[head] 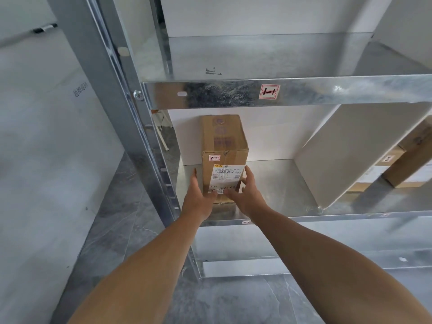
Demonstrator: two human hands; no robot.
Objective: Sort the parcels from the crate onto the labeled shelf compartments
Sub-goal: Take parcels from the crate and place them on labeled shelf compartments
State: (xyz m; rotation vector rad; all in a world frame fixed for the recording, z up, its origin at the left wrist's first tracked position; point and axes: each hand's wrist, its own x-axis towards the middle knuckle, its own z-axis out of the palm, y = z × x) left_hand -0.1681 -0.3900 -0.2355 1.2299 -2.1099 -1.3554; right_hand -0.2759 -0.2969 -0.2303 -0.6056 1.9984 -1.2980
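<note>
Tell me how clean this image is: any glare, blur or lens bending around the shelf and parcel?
Head view: wide-angle lens bends the shelf upright; head view: mottled glare on the galvanised beam beside the 1-1 label; head view: cardboard parcel sharp, its shipping label partly legible, left wall soft.

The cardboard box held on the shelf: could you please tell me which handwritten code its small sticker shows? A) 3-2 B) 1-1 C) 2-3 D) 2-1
D: the red-edged sticker near the top of the cardboard box, on its front face, reads 2-1.
</note>
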